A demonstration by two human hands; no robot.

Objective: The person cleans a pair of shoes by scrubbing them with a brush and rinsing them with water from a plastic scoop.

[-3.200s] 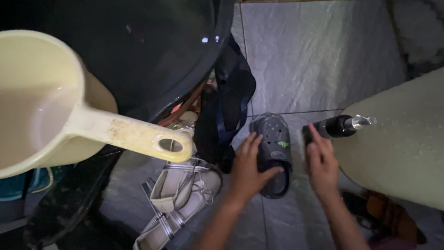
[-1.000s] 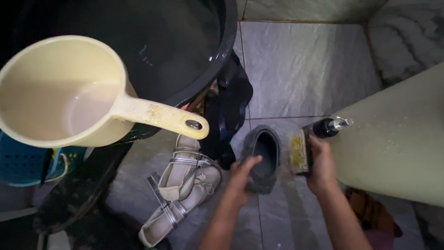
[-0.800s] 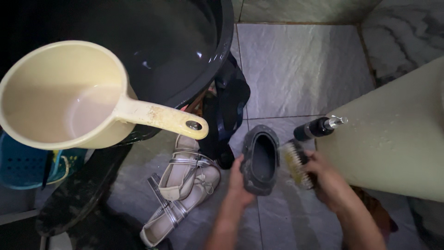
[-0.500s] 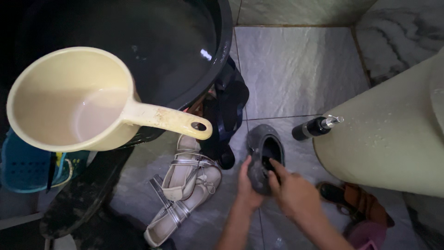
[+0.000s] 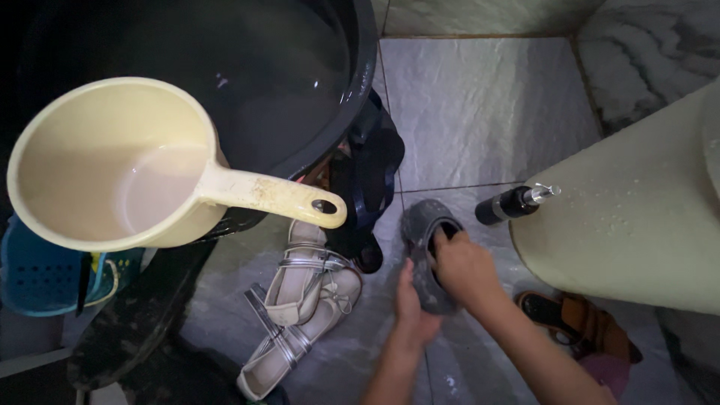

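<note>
Head view, looking down at a wet tiled floor [image 5: 487, 112] in dim light. A small grey clog [image 5: 429, 259] is tipped on its side low on the floor, opening facing right. The left hand [image 5: 415, 307] cups its heel end from below, fingers closed around the sole, so that grip is clasped on the clog. The right hand [image 5: 466, 266] is pushed against the opening, fingers curled inward; whatever it may be holding is hidden inside the shoe, so I cannot tell what that grip closes on, or whether it closes at all.

As a judgement, the work is mid-way: the hands are busy at the inside of this one shoe, and the outside looks damp but shows no suds.

Just beside the clog, to the left, a pair of pale strappy sandals [image 5: 300, 300] lies piled and untouched. To the right, a brown sandal [image 5: 577, 319] sits on the floor, also not handled. Above it a dark pump bottle [image 5: 514, 204] lies against a pale green tub [image 5: 645, 225]. Upper left, a cream dipper [image 5: 120, 169] holding some water rests on the rim of a large black basin [image 5: 365, 82]. A dark blue bag [image 5: 371, 176] hangs near the basin's edge.
</note>
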